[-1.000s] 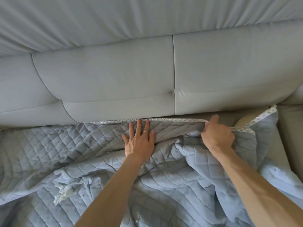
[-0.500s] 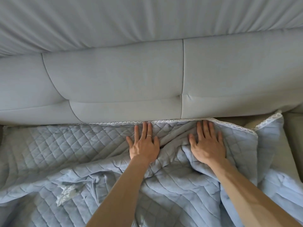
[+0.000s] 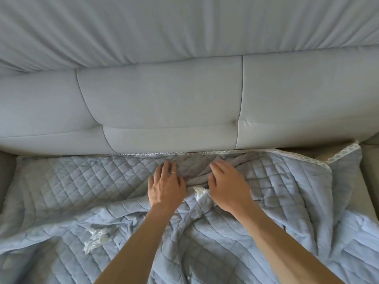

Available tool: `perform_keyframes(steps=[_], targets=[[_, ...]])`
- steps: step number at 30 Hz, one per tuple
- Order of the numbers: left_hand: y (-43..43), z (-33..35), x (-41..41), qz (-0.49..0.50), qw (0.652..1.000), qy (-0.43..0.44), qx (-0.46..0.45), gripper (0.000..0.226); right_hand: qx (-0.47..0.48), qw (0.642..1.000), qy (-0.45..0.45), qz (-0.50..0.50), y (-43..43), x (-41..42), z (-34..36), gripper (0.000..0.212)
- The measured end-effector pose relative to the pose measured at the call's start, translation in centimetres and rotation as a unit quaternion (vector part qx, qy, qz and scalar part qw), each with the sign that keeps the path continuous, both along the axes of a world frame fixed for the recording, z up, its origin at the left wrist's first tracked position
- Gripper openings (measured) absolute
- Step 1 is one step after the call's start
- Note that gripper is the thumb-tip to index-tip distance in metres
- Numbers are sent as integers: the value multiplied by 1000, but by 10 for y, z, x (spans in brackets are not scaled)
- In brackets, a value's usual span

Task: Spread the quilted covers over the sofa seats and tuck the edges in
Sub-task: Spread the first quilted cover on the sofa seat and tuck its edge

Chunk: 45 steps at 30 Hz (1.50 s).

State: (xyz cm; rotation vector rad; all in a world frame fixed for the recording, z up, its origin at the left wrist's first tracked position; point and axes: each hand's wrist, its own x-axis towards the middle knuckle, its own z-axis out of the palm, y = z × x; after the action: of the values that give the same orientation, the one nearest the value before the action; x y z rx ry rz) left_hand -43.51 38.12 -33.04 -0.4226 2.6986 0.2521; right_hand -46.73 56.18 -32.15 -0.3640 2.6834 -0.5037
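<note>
Two bare hands press flat, fingers extended and grasping nothing, on a pale blue diamond-quilted cover point(image 3: 86, 181) spread across the lower half of the frame: the left hand point(image 3: 165, 186), a thin ring point(image 3: 173, 173) on one finger, and the right hand point(image 3: 227, 186) just beside it at centre. Bunched folds lie between and below them, while the cover's white lace-trimmed edge point(image 3: 155, 154) runs along the foot of the grey upholstered sofa backrest point(image 3: 164, 103), its corner at right folded back over the beige seat point(image 3: 367, 162).

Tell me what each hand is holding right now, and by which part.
Nothing is gripped. The left hand and right hand lie palm-down on the quilted cover, pressing its bunched folds near the lace-trimmed back edge.
</note>
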Motion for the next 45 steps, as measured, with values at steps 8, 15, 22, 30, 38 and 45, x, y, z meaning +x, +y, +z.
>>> perform_keyframes(steps=[8,15,22,30,38,45], targets=[[-31,-26,1,2,994,-76,72,59,117,985,-126,16,-42,-6,-30,66],[-40,-41,-18,-10,996,-63,65,58,121,989,-85,7,-50,-15,-45,66],[-38,-7,-9,-35,995,-86,37,61,23,993,-117,-4,-20,-15,16,61],[105,36,75,-135,978,96,130,68,-58,941,136,-305,177,82,93,30],[274,67,138,-56,990,-15,127,86,101,895,-306,-307,349,147,61,95],[340,53,141,99,987,-101,71,76,10,941,-181,-284,386,152,47,84]])
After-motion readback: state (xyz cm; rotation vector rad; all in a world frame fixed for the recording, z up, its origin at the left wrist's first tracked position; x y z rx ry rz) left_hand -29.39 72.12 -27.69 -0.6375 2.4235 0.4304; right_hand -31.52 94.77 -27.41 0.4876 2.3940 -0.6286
